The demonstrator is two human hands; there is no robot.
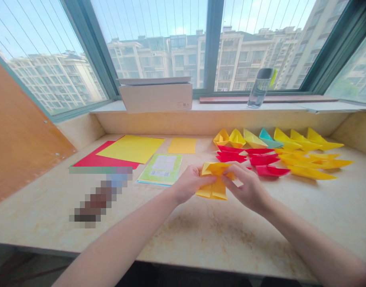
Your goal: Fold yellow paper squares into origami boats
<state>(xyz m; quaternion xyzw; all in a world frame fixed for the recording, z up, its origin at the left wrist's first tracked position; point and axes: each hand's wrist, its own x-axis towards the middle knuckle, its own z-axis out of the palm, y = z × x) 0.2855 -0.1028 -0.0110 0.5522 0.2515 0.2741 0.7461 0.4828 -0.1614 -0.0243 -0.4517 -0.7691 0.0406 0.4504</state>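
A partly folded sheet of orange-yellow origami paper (212, 190) is held in the air above the counter, between both hands. My left hand (189, 184) pinches its left side, thumb across the front. On the right side, my right hand (245, 184) grips the upper flap with thumb and fingers. Creases and a centre seam show on the paper's lower part. Behind my right hand stand rows of folded paper boats: red boats (264, 160), yellow boats (313, 172) and one teal boat (269, 138).
Left of the hands lie a packet of paper (160, 168), a flat orange square (182, 145), a yellow sheet (130, 148) and a red sheet (91, 157). A white box (157, 97) and a water bottle (258, 89) stand on the windowsill. A blurred patch covers part of the counter.
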